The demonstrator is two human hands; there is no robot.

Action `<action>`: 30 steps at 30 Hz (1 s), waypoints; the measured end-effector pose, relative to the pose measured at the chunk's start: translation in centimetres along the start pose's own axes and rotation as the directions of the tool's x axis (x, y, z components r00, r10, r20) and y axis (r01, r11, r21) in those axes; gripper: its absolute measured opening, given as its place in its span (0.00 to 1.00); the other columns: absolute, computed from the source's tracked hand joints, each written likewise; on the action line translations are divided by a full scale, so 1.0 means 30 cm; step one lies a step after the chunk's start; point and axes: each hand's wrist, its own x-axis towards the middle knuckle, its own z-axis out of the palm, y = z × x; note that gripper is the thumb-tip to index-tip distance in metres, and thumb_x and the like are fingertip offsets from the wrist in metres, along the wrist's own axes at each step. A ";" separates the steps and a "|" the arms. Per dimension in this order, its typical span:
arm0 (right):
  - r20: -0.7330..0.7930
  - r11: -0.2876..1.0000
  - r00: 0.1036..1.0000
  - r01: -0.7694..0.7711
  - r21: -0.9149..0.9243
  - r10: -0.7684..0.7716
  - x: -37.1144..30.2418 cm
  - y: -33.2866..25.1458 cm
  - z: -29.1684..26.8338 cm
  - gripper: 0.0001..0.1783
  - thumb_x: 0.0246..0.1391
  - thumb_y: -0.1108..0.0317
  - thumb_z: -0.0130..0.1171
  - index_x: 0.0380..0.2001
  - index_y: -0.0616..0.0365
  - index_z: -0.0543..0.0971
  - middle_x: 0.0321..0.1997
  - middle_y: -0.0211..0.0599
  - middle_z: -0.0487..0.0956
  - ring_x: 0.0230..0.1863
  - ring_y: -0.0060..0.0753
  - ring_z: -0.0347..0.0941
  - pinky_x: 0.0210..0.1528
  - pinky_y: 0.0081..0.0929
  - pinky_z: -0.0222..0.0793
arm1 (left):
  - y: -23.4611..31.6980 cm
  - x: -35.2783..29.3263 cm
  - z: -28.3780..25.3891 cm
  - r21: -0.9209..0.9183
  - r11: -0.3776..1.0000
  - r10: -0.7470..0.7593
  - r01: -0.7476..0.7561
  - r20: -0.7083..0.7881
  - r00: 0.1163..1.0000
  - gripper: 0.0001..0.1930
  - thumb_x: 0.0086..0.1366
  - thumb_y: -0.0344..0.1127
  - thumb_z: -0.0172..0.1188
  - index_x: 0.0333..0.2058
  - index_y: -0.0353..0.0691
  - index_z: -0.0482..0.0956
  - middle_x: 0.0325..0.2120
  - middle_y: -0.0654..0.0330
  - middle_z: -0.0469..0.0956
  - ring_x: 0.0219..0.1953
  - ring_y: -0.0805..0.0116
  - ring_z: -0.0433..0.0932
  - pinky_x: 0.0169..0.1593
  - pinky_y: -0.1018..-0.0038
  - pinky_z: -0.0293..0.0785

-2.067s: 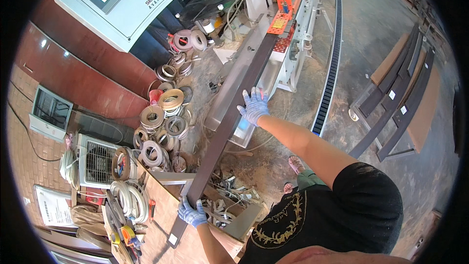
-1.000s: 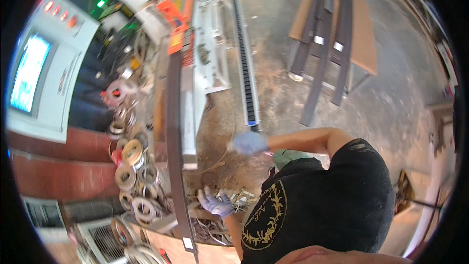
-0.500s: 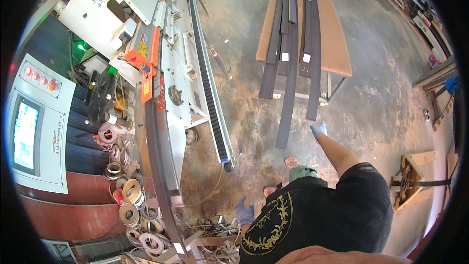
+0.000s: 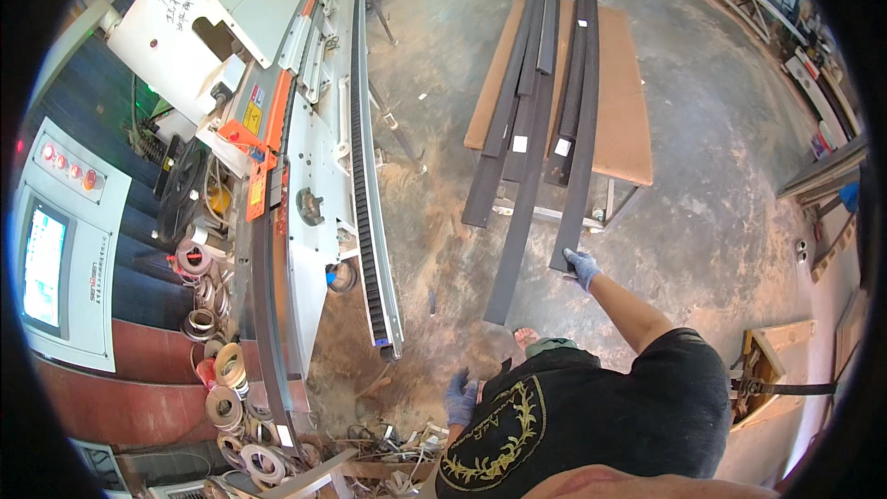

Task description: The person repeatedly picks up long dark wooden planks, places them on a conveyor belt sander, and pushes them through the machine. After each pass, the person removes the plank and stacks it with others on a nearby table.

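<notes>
My right hand [image 4: 580, 268], in a grey glove, grips the near end of a long dark grey board [image 4: 580, 166]. That board juts toward me from a stack on a brown-topped table [image 4: 621, 102]. To its left, a longer dark board [image 4: 519, 240] also reaches past the table edge, and a shorter one [image 4: 482, 194] lies beyond that. White labels stick to several boards. My left hand [image 4: 460, 397], gloved too, hangs low beside my body. Its fingers are apart and it holds nothing.
A long machine [image 4: 305, 268] with a black-belted rail [image 4: 367, 176] runs along my left. By it stand a control panel [image 4: 69, 249] and piled rolls of edging tape [image 4: 229, 365]. Offcuts [image 4: 407, 453] litter the floor near my left hand. A wooden frame [image 4: 767, 370] stands right.
My right hand has reached forward and closed on the near end of the board. My body has moved closer to the table. The left hand still hangs low.
</notes>
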 end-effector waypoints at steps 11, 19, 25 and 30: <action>0.682 0.993 0.725 -0.021 -0.117 0.095 -0.789 -0.040 0.491 0.18 0.55 0.58 0.61 0.43 0.61 0.76 0.36 0.33 0.79 0.29 0.25 0.74 0.28 0.24 0.72 | 0.202 0.114 0.209 -0.476 0.872 0.166 -0.116 0.063 0.984 0.22 0.61 0.45 0.60 0.49 0.37 0.73 0.45 0.59 0.75 0.45 0.69 0.74 0.49 0.71 0.72; 0.774 0.981 0.604 -0.152 -0.124 0.191 -0.555 -0.057 0.539 0.32 0.47 0.40 0.60 0.51 0.46 0.70 0.47 0.35 0.73 0.40 0.39 0.74 0.39 0.36 0.72 | 0.108 -0.220 -0.106 -0.671 0.565 -0.177 -0.480 -0.667 0.724 0.21 0.62 0.49 0.59 0.47 0.42 0.74 0.42 0.61 0.75 0.40 0.68 0.75 0.43 0.69 0.75; 0.633 0.994 0.771 0.004 0.108 -0.072 -0.008 -0.484 0.304 0.22 0.51 0.44 0.55 0.39 0.48 0.81 0.41 0.32 0.82 0.43 0.37 0.77 0.48 0.38 0.71 | 0.141 -0.732 -0.604 -0.276 0.364 -0.462 -0.889 -0.883 0.085 0.27 0.65 0.55 0.50 0.53 0.39 0.71 0.46 0.57 0.76 0.47 0.60 0.74 0.55 0.64 0.69; 0.731 0.987 0.680 -0.149 0.060 0.058 -0.169 -0.246 0.370 0.30 0.54 0.41 0.54 0.50 0.52 0.75 0.49 0.34 0.79 0.51 0.39 0.73 0.57 0.43 0.66 | 0.053 -0.793 -0.635 -0.258 0.191 -0.461 -0.947 -0.875 0.145 0.29 0.56 0.57 0.59 0.49 0.40 0.72 0.45 0.55 0.75 0.46 0.56 0.74 0.54 0.61 0.70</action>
